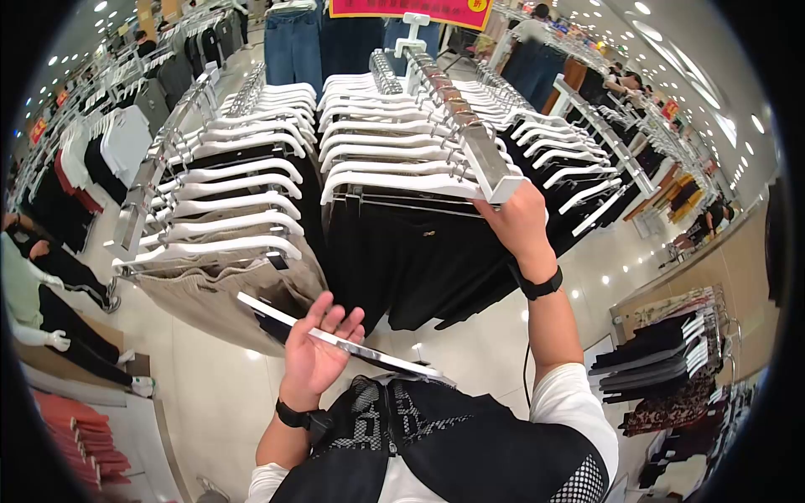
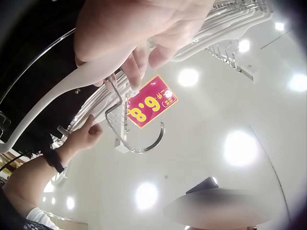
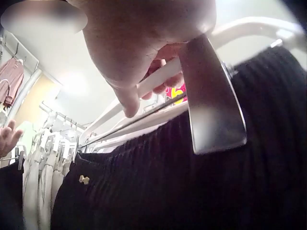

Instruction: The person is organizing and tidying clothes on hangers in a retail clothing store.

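My left hand holds a white hanger low in front of the body, palm turned up. In the left wrist view its fingers wrap the middle of that hanger, and the bare metal hook sticks out beside them. At the front end of the middle rail, my right hand grips the foremost white hanger, thumb on the near side. Black trousers with an elastic waist and a small gold bow ornament hang from it. The metal rail end sits right beside the right hand.
Beige trousers hang on the left rail, and more black garments on the right rail. A pink price sign stands above the middle rail. Dressed mannequin legs are at the left, folded clothes at the lower left.
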Demonstrator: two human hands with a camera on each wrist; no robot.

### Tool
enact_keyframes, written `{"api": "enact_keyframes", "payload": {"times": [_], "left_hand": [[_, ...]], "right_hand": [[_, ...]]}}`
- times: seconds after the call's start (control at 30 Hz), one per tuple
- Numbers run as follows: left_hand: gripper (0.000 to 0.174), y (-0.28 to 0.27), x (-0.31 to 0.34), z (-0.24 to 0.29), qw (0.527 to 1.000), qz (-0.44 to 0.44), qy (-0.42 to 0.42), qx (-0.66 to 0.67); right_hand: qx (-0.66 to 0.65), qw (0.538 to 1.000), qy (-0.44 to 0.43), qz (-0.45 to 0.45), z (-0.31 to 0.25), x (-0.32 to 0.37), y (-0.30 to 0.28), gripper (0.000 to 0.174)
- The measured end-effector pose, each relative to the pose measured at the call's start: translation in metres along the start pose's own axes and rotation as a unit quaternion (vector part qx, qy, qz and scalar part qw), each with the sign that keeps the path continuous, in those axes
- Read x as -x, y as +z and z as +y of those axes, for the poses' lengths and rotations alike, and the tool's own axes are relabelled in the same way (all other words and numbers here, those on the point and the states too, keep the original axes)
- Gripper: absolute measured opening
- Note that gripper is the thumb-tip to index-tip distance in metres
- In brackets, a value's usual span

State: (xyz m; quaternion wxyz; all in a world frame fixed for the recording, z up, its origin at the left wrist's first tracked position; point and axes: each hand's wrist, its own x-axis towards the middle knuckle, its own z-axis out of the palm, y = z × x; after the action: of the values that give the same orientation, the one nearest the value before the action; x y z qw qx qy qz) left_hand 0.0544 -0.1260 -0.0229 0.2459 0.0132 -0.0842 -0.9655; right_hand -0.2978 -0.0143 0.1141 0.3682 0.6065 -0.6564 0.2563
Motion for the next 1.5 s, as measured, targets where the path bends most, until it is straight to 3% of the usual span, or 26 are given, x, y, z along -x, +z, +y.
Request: {"api": "enact_keyframes", "payload": {"times": [0.03, 0.17, 0.2, 0.27, 0.5, 0.53, 0.67, 1.03, 1.3, 1.33, 1.5], "left_hand": [[0.04, -0.006, 0.0, 0.002, 0.999, -0.037, -0.024, 0.0], [0.038, -0.003, -0.005, 0.005, 0.993, -0.039, -0.099, -0.049], [0.038, -0.006, -0.009, 0.003, 0.99, -0.084, -0.115, -0.001], [0.035, -0.001, -0.011, 0.0, 0.988, -0.071, -0.129, -0.039], [0.031, -0.001, -0.011, -0.005, 0.985, -0.083, -0.143, -0.049], [0.036, -0.009, -0.013, -0.007, 0.982, -0.126, -0.143, 0.008], [0.035, -0.015, -0.013, -0.017, 0.981, -0.133, -0.137, 0.016], [0.036, -0.007, -0.025, -0.076, 0.989, -0.073, -0.128, 0.008], [0.048, 0.017, -0.04, -0.155, 0.995, 0.004, -0.084, -0.06], [0.054, 0.015, -0.042, -0.166, 0.995, -0.005, -0.081, -0.06], [0.052, 0.041, -0.045, -0.211, 0.996, -0.009, -0.029, -0.087]], "right_hand": [[-0.003, 1.0, 0.002, 0.014, 0.0, -0.001, -0.004, 0.027], [0.026, 0.998, 0.057, -0.022, -0.009, -0.001, -0.036, 0.028], [0.023, 0.997, 0.074, -0.03, -0.01, 0.004, -0.04, 0.028], [0.019, 0.993, 0.105, -0.044, -0.011, 0.017, -0.047, 0.027], [0.084, 0.982, 0.161, -0.056, -0.029, 0.055, -0.086, 0.021], [0.09, 0.979, 0.171, -0.063, -0.035, 0.062, -0.092, 0.02], [0.102, 0.964, 0.225, -0.096, -0.05, 0.091, -0.108, 0.017], [0.031, 0.946, 0.291, -0.138, -0.041, 0.123, -0.125, 0.026], [-0.052, 0.953, 0.246, -0.171, -0.012, 0.152, -0.135, 0.026], [-0.066, 0.953, 0.24, -0.175, -0.005, 0.155, -0.14, 0.026], [-0.094, 0.962, 0.199, -0.163, 0.013, 0.169, -0.146, 0.026]]}}
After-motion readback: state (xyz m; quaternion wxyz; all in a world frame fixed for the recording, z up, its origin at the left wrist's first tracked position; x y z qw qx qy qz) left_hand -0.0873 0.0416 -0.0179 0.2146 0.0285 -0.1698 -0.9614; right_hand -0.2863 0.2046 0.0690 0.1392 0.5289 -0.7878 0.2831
